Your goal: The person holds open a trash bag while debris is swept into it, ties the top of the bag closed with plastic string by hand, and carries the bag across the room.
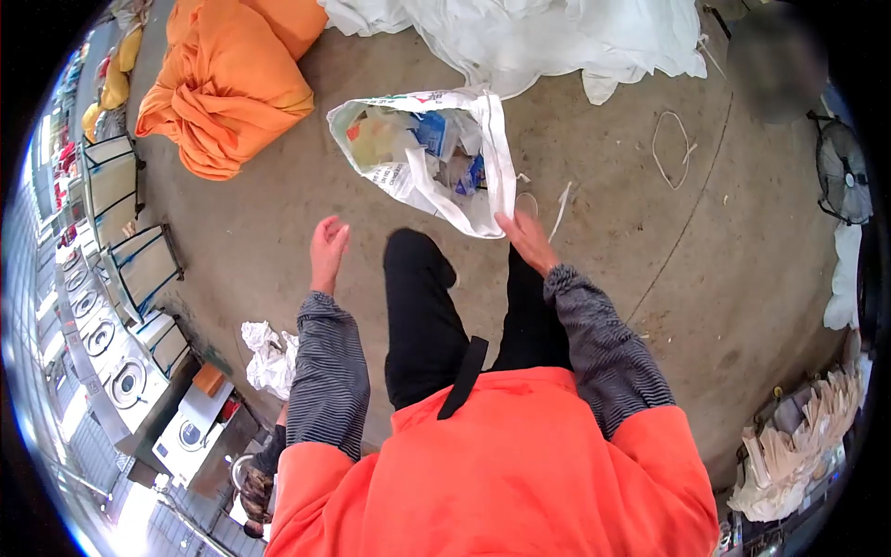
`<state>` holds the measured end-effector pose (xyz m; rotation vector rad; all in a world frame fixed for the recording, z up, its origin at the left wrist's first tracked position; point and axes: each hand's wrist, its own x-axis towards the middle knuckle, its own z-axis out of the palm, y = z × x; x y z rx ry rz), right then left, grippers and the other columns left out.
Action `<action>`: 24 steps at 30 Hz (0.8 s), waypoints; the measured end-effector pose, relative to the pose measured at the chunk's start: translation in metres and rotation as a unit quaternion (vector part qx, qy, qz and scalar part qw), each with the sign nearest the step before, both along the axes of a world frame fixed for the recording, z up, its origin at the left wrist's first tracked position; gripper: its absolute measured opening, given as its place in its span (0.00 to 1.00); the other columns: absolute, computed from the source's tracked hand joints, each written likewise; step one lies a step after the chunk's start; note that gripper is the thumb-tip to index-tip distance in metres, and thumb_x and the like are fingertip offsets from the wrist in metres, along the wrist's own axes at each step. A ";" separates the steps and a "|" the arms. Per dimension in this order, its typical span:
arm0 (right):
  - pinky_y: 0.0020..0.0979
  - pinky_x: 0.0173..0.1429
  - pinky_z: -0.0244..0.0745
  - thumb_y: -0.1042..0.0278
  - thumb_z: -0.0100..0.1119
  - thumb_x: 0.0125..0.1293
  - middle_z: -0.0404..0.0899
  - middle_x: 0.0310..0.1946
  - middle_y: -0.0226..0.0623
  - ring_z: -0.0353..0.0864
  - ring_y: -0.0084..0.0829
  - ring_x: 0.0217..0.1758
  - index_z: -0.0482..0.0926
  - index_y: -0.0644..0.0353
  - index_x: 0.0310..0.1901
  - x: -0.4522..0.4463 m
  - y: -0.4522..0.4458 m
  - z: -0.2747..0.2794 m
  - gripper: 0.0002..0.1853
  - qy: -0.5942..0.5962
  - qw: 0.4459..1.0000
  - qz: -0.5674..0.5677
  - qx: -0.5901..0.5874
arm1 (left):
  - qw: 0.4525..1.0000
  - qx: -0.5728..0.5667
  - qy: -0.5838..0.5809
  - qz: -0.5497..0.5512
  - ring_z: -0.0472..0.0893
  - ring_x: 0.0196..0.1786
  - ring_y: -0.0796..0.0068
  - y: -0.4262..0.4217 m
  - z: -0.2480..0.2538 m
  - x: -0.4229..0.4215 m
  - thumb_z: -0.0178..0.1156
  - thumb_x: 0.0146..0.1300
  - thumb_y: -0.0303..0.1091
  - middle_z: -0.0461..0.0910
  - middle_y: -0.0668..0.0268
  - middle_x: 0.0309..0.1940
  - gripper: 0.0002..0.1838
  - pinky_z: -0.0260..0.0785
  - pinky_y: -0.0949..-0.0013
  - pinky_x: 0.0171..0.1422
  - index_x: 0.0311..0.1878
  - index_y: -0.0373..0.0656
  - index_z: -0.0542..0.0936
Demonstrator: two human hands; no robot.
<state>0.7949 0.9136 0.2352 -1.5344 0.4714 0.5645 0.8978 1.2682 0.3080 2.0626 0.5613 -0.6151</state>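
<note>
A white woven sack [399, 186] with printing stands on the floor in front of my legs, its mouth open toward me. Inside it lie crumpled plastic pieces, some blue [430, 133] and some yellowish [376, 139]. My right hand [529, 239] is closed on the sack's near right rim, with the fingertips partly hidden. To the left of the sack, apart from it, my left hand [329, 249] hangs in the air with loosely bent fingers and nothing visible in it.
A large orange cloth bundle [227, 88] lies at upper left, white sheeting [548, 42] at the top. Loose string [670, 148] rests on the concrete floor. A fan [843, 169] stands right, sewing machines [125, 381] left. Another person [255, 487] is at lower left.
</note>
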 end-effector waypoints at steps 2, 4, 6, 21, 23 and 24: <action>0.34 0.49 0.66 0.41 0.50 0.56 0.75 0.41 0.47 0.74 0.41 0.46 0.68 0.65 0.52 -0.008 -0.005 0.005 0.33 0.014 1.000 0.016 0.003 | 1.000 0.021 -0.017 -0.009 0.75 0.42 0.75 -0.011 -0.020 0.028 0.62 0.53 0.42 0.75 0.63 0.43 0.29 0.69 0.74 0.39 0.54 0.38 0.66; 0.36 0.51 0.66 0.43 0.55 0.54 0.73 0.45 0.47 0.72 0.43 0.49 0.66 0.65 0.53 -0.016 -0.005 0.022 0.34 -0.100 0.989 0.051 -0.097 | 0.989 0.115 -0.094 0.007 0.75 0.44 0.67 -0.019 -0.045 0.056 0.65 0.49 0.48 0.73 0.60 0.48 0.37 0.69 0.69 0.41 0.57 0.38 0.63; 0.37 0.51 0.67 0.44 0.58 0.52 0.72 0.45 0.47 0.71 0.44 0.50 0.66 0.64 0.54 -0.029 0.001 0.012 0.35 -0.114 0.977 0.068 -0.166 | 0.983 0.136 -0.121 -0.014 0.76 0.44 0.66 -0.032 -0.063 0.083 0.65 0.49 0.47 0.75 0.59 0.46 0.35 0.69 0.68 0.42 0.55 0.37 0.65; 0.40 0.37 0.72 0.67 0.62 0.44 0.74 0.35 0.49 0.75 0.47 0.38 0.72 0.59 0.44 0.097 0.155 -0.090 0.22 -0.164 0.950 0.073 -0.255 | 0.985 -0.078 -0.044 -0.145 0.73 0.23 0.71 -0.043 -0.148 0.057 0.54 0.57 0.34 0.75 0.56 0.22 0.11 0.65 0.68 0.30 0.39 0.37 0.76; 0.41 0.38 0.72 0.67 0.62 0.44 0.74 0.34 0.49 0.75 0.48 0.37 0.72 0.61 0.44 0.110 0.166 -0.091 0.22 -0.188 0.939 0.076 -0.279 | 0.986 -0.104 -0.065 -0.113 0.74 0.23 0.69 -0.044 -0.156 0.055 0.53 0.58 0.34 0.75 0.54 0.22 0.11 0.65 0.68 0.30 0.39 0.37 0.75; 0.41 0.38 0.71 0.67 0.62 0.44 0.75 0.33 0.48 0.75 0.49 0.36 0.71 0.62 0.44 0.114 0.168 -0.092 0.22 -0.212 0.928 0.070 -0.298 | 0.985 -0.123 -0.087 -0.089 0.75 0.24 0.68 -0.046 -0.153 0.055 0.52 0.59 0.34 0.75 0.53 0.23 0.10 0.65 0.68 0.30 0.39 0.38 0.75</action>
